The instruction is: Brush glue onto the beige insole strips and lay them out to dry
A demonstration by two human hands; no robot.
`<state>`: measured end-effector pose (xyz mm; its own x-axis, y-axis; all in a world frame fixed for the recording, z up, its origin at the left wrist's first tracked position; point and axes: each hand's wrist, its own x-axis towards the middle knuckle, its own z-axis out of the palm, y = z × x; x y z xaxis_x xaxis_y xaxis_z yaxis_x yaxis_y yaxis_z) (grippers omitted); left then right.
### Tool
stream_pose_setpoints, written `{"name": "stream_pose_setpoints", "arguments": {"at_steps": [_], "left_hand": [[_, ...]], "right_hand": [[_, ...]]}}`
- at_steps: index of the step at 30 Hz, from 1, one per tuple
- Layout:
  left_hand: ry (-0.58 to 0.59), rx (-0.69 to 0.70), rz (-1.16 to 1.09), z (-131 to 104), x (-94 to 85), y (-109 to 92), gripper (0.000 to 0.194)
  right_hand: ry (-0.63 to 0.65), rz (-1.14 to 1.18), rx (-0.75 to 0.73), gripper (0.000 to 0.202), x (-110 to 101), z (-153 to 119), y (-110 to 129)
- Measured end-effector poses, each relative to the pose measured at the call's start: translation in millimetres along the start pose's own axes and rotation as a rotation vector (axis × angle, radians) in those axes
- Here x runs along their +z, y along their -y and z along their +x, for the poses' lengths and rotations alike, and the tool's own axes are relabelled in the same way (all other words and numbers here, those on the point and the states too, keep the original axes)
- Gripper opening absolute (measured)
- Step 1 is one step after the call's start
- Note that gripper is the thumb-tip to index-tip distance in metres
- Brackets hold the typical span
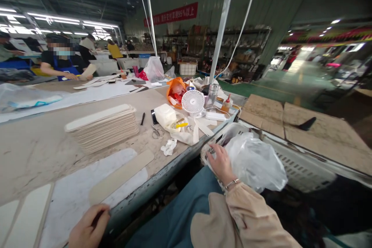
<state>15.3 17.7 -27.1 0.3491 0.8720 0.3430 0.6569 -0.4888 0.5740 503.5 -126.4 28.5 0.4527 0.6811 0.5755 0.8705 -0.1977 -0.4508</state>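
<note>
At the table's near edge, my left hand [90, 224] is closed in a loose curl, with nothing visible in it. Just beyond it lies a long beige panel with rounded ends [122, 174] on a white sheet [69, 190]. My right hand [222, 164] reaches over the near end of a white plastic basket [302, 168], its fingers apart and holding nothing. Beside that hand a crumpled clear plastic bag [255, 162] rests on the basket. A thick stack of similar rounded panels [101, 128] stands on the table. More pale panels [29, 217] lie at the lower left.
A white fan [193, 102], an orange bag [176, 89], a glue bottle [226, 104], scissors [157, 133] and crumpled tissue [169, 147] crowd the table's right end. Flattened cardboard [325, 131] lies beyond the basket. Across the table a co-worker [62, 60] handles a pale panel.
</note>
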Motion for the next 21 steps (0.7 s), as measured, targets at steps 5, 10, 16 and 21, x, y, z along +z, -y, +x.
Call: {"name": "stream_pose_setpoints", "arguments": {"at_steps": [5, 10, 16, 21], "left_hand": [[0.017, -0.017, -0.115, -3, -2.6, -19, 0.018], [-0.026, -0.047, -0.212, -4, -3.9, -42, 0.018], [0.007, -0.064, -0.375, -8, -7.0, -48, 0.019], [0.022, -0.018, -0.402, -12, -9.6, -58, 0.024]], "right_hand": [[0.228, -0.123, 0.474, 0.051, -24, -78, -89], [0.401, -0.015, 0.697, 0.028, -40, -118, -148], [0.277, 0.024, 0.688, 0.018, -59, -129, -155], [0.156, -0.025, 0.713, 0.02, -72, -142, -131]]}}
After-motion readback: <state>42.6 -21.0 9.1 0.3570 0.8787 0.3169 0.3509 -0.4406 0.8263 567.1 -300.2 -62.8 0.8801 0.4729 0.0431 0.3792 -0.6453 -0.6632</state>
